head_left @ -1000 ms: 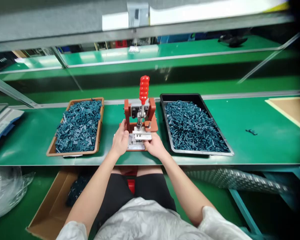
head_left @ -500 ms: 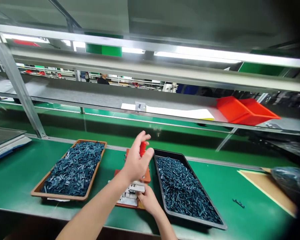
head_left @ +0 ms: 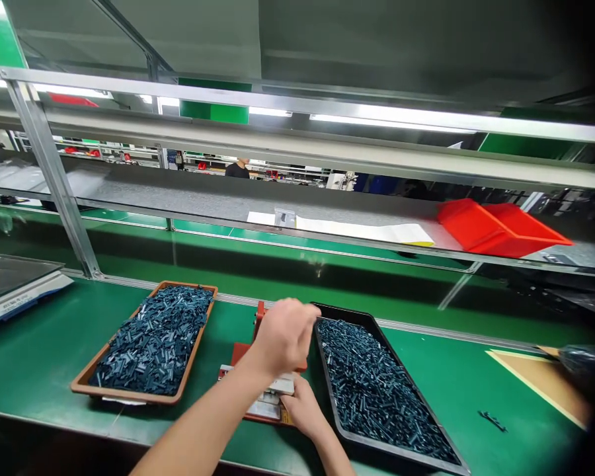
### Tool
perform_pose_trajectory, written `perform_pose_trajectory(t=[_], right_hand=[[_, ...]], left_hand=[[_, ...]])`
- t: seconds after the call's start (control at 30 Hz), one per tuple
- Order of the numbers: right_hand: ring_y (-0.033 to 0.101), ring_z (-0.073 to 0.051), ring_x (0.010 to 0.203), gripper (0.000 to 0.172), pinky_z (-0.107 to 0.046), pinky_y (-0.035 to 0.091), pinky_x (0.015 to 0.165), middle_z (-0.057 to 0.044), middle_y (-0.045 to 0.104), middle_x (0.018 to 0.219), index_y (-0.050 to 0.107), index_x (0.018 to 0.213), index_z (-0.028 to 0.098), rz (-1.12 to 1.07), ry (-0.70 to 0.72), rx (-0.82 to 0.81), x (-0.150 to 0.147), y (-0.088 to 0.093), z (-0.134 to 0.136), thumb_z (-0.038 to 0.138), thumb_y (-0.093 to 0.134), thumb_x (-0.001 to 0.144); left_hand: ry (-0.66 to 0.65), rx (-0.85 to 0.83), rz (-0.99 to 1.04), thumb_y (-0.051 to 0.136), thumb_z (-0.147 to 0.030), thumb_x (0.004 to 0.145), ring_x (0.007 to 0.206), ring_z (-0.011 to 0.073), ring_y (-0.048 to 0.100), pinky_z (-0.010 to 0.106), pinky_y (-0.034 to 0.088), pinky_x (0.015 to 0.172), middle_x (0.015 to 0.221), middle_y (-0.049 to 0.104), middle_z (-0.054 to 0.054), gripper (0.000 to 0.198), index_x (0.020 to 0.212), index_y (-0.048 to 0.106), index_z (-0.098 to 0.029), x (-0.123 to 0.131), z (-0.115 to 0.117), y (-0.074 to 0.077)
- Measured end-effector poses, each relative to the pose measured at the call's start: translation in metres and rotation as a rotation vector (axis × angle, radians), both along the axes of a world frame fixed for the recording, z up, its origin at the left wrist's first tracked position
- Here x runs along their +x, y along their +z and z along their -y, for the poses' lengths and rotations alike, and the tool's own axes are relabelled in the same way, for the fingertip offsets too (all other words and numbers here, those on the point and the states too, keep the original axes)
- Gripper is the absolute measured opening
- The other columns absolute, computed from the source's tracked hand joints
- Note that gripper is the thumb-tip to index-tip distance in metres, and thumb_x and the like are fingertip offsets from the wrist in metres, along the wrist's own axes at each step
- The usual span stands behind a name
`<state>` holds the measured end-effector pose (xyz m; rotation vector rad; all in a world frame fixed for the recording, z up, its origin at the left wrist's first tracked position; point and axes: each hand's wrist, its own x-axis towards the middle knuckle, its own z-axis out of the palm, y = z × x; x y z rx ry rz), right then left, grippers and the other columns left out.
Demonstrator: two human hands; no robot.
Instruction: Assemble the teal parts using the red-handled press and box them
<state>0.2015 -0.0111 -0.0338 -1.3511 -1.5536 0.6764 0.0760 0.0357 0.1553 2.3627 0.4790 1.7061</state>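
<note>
A red press fixture [head_left: 241, 352] with metal blocks [head_left: 265, 405] stands on the bench between two trays. My left hand [head_left: 286, 334] is closed in a fist at its top, wrapped around the red lever handle, which the fingers now hide. Lower down, my right hand [head_left: 305, 410] rests against the right side of the metal blocks. Its fingertips are partly hidden there, so what they pinch cannot be made out. To the left, a brown tray [head_left: 176, 398] holds a heap of small dark plastic parts [head_left: 158, 337]. At right, a black tray [head_left: 401, 446] holds more dark parts [head_left: 377, 390].
One dark part [head_left: 492, 420] lies on the green bench [head_left: 451, 370] right of the black tray. A cardboard sheet [head_left: 540, 383] is at far right. Overhead, a shelf [head_left: 203, 198] carries red bins [head_left: 500, 228] and white paper [head_left: 367, 230]. A metal post [head_left: 54, 178] rises at left.
My left hand has closed around the red handle and come down slightly, its fingers no longer apart. My right hand stays at the fixture. The camera view has shifted a little.
</note>
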Motion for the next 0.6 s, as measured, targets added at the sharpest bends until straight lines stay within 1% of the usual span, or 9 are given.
perform_pose_trajectory(t=[0.07, 0.13, 0.2, 0.23, 0.33, 0.4, 0.47, 0.53, 0.6], right_hand=[[0.073, -0.030, 0.086, 0.029, -0.042, 0.060, 0.081, -0.005, 0.078, 0.088, 0.076, 0.084, 0.021, -0.012, 0.062, -0.012, 0.000, -0.002, 0.001, 0.025, 0.050, 0.071], [0.073, -0.030, 0.088, 0.028, -0.043, 0.060, 0.083, -0.006, 0.078, 0.091, 0.075, 0.088, 0.020, -0.004, 0.040, -0.004, -0.001, -0.006, 0.002, 0.028, 0.052, 0.075], [0.073, -0.031, 0.091, 0.027, -0.045, 0.060, 0.086, -0.008, 0.077, 0.096, 0.076, 0.093, 0.021, 0.016, 0.001, 0.025, -0.002, -0.011, 0.005, 0.029, 0.055, 0.079], [0.073, -0.032, 0.094, 0.027, -0.046, 0.060, 0.087, -0.009, 0.077, 0.100, 0.076, 0.097, 0.021, 0.026, -0.019, 0.050, -0.003, -0.013, 0.007, 0.030, 0.056, 0.082], [0.071, -0.032, 0.108, 0.031, -0.046, 0.059, 0.097, -0.012, 0.073, 0.115, 0.075, 0.112, 0.024, 0.077, -0.077, 0.119, -0.007, -0.017, 0.013, 0.030, 0.059, 0.086], [0.070, -0.032, 0.111, 0.034, -0.046, 0.058, 0.099, -0.012, 0.072, 0.118, 0.075, 0.116, 0.025, 0.120, -0.092, 0.123, -0.009, -0.017, 0.015, 0.029, 0.060, 0.086], [0.071, -0.032, 0.110, 0.033, -0.046, 0.058, 0.099, -0.011, 0.073, 0.116, 0.076, 0.114, 0.026, 0.153, -0.086, 0.092, -0.009, -0.018, 0.015, 0.029, 0.060, 0.086], [0.071, -0.033, 0.107, 0.031, -0.047, 0.058, 0.097, -0.011, 0.075, 0.113, 0.077, 0.111, 0.026, 0.174, -0.083, 0.056, -0.009, -0.020, 0.013, 0.031, 0.058, 0.087], [0.071, -0.033, 0.106, 0.031, -0.049, 0.057, 0.098, -0.011, 0.075, 0.113, 0.078, 0.110, 0.025, 0.190, -0.081, 0.034, -0.009, -0.022, 0.012, 0.033, 0.056, 0.088]], left_hand=[[-0.040, -0.272, 0.027, 0.040, -0.031, 0.104, 0.082, 0.0201, 0.062, 0.036, 0.051, 0.078, 0.089, 0.067, 0.008, 0.028, 0.106, 0.067, -0.021, 0.007, -0.022, 0.019], [-0.130, -0.494, 0.050, 0.038, -0.032, 0.104, 0.081, 0.0190, 0.063, 0.035, 0.053, 0.078, 0.088, 0.068, 0.006, 0.031, 0.110, 0.066, -0.020, 0.011, -0.032, 0.030], [-0.158, -0.542, 0.070, 0.037, -0.033, 0.105, 0.090, 0.0199, 0.065, 0.037, 0.055, 0.085, 0.097, 0.070, 0.007, 0.034, 0.124, 0.062, -0.021, 0.009, -0.030, 0.027], [-0.127, -0.508, 0.078, 0.038, -0.034, 0.105, 0.101, 0.0215, 0.065, 0.040, 0.054, 0.093, 0.108, 0.070, 0.009, 0.038, 0.134, 0.058, -0.022, 0.004, -0.025, 0.018], [0.075, -0.370, 0.113, 0.042, -0.034, 0.104, 0.131, 0.0263, 0.056, 0.050, 0.043, 0.113, 0.140, 0.061, 0.013, 0.048, 0.151, 0.043, -0.026, -0.023, -0.008, -0.033], [0.255, -0.387, 0.183, 0.045, -0.034, 0.102, 0.135, 0.0287, 0.053, 0.054, 0.040, 0.116, 0.143, 0.059, 0.014, 0.046, 0.147, 0.048, -0.024, -0.050, 0.000, -0.082], [0.418, -0.527, 0.220, 0.048, -0.036, 0.100, 0.128, 0.0311, 0.059, 0.056, 0.043, 0.113, 0.134, 0.064, 0.016, 0.040, 0.136, 0.058, -0.021, -0.078, 0.004, -0.131], [0.396, -0.689, 0.099, 0.051, -0.040, 0.098, 0.118, 0.0319, 0.064, 0.054, 0.048, 0.109, 0.122, 0.071, 0.015, 0.034, 0.119, 0.069, -0.021, -0.100, 0.007, -0.171], [0.282, -0.787, -0.030, 0.049, -0.043, 0.098, 0.116, 0.0306, 0.066, 0.050, 0.051, 0.106, 0.115, 0.074, 0.013, 0.033, 0.104, 0.075, -0.023, -0.111, 0.011, -0.196]])
